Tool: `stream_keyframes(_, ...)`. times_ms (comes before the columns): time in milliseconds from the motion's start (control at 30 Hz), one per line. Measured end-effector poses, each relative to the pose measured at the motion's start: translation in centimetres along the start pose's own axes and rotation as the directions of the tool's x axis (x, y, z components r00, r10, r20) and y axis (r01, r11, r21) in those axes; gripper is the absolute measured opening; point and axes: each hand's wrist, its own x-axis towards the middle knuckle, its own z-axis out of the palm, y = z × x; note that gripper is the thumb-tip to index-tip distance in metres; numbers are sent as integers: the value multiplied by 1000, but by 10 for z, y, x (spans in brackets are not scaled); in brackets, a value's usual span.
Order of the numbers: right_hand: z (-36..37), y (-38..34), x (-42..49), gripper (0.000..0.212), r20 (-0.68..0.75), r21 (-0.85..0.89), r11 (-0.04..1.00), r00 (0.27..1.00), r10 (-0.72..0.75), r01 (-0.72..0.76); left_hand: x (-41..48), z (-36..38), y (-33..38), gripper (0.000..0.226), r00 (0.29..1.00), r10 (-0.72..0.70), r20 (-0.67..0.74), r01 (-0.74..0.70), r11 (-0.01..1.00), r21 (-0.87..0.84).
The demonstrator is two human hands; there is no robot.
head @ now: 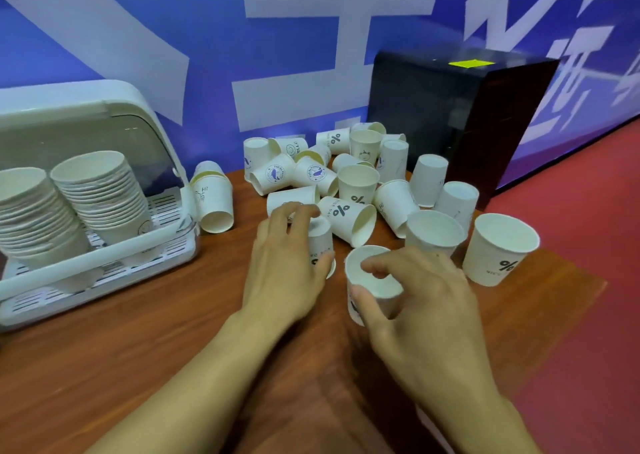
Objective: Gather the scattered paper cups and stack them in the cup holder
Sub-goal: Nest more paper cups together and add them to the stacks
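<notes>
Head view: the left hand point(280, 270) curls round a small white paper cup point(323, 242) that seems to stand mouth-down on the brown wooden bench point(138, 367), fingers over its top and thumb against its side. Just right of it, the right hand point(426, 315) pinches an upright cup point(356, 273), thumb on the near wall and forefinger hooked over the rim into the mouth. Beyond both hands lies a heap of cups point(311, 173), white with cream insides, some printed with a black percent sign, others with round blue badges or small faces; most lie on their sides, a few are inverted. Right of the right hand two more cups point(498, 249) stand mouth-up. Far left of the left hand sits the white cup holder point(104, 256), its clear lid raised, with two slanted nested stacks point(104, 194) inside; one loose cup point(213, 197) leans against its right side. A black box point(450, 107) stands behind the heap.
</notes>
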Motion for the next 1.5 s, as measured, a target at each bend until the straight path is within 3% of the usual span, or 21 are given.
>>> stream_keyframes(200,7,10,-1,26,159,-22,998,985,61,-58,9,3,-6,88,994,-103,47,100,993,56)
stream_keyframes(367,11,12,1,22,185,-38,999,982,37,-30,-1,-6,-8,56,1000,5,-10,-5,1000,8)
stream_keyframes(567,16,7,4,15,212,6,1000,977,10,-11,-21,-14,-12,48,995,29,98,-29,1000,-4)
stream_keyframes(767,23,1,11,10,243,11,999,970,27,-31,-21,-19,-10,29,998,47,34,-46,998,-45)
stream_keyframes(967,27,1,15,9,259,-4,1000,966,20,-20,-8,-19,-13,36,984,-23,176,36,997,-71)
stream_keyframes(1267,30,-9,20,14,208,-15,1000,978,6,-3,-1,-43,-22,9,957,-166,237,219,950,-223)
stream_keyframes(1367,27,-23,31,10,185,11,999,981,-52,51,-3,-65,-23,13,969,-164,185,214,933,-291)
stream_keyframes(1500,28,-64,59,5,106,75,978,973,-203,196,-6,-108,-25,10,982,-184,-36,171,957,-233)
